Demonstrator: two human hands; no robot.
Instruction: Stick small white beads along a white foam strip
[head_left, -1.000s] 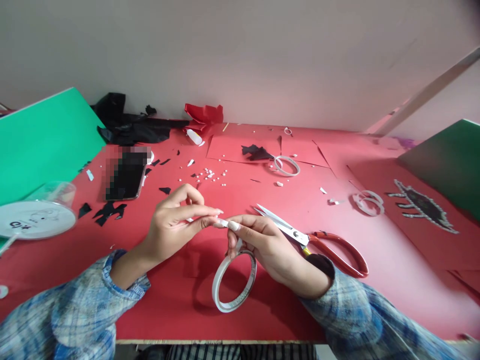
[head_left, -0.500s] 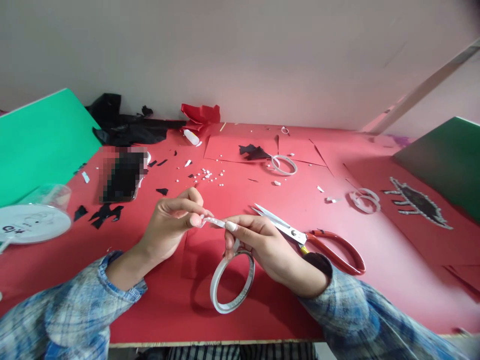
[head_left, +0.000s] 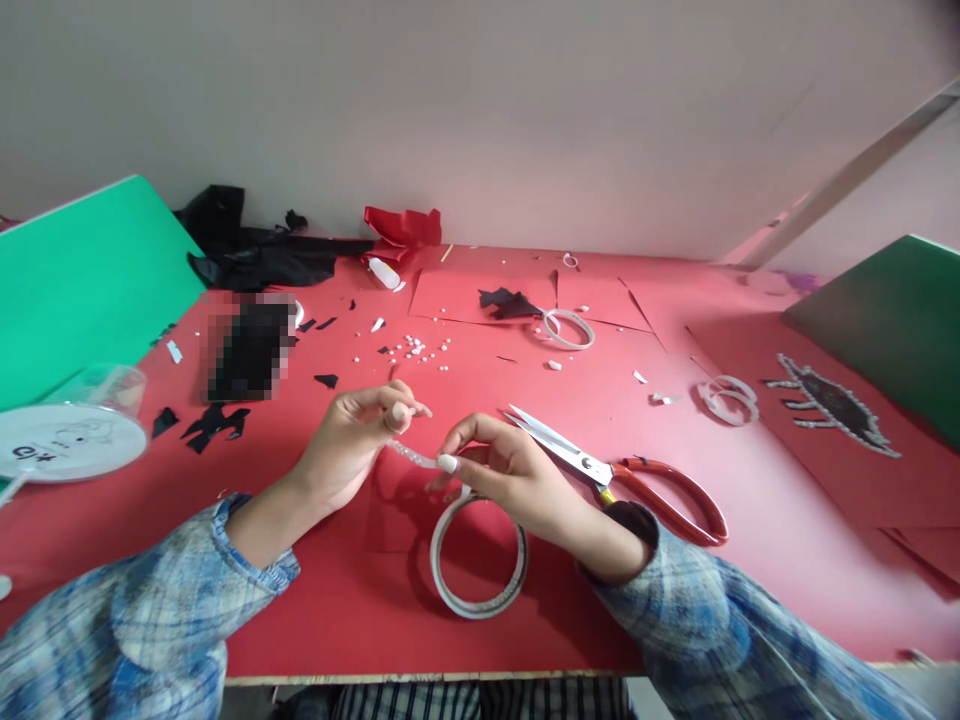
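My right hand [head_left: 517, 475] pinches a strip of white double-sided tape [head_left: 414, 456] between thumb and fingertips. Small white beads dot the strip. Its roll [head_left: 480, 608] hangs just below that hand, tilted toward me. My left hand [head_left: 356, 435] is closed, thumb against the fingers, above the strip's far left end. Whatever is between those fingertips is too small to make out, and I cannot tell whether they also touch the tape. Scissors with red handles [head_left: 675, 500] lie beside my right hand, blades toward the upper left.
Loose white beads [head_left: 414, 346] and black paper scraps [head_left: 214, 428] dot the red table. Beyond lie another tape roll [head_left: 568, 330] and a glue bottle [head_left: 385, 273]. A phone [head_left: 247, 350] and a round white fan [head_left: 75, 440] are left; a bead-edged black cutout [head_left: 840, 403] is right.
My left fingertips have lifted off the beaded strip and shifted slightly right. The strip now sags lower, and the roll has swung right and turned its opening more toward me.
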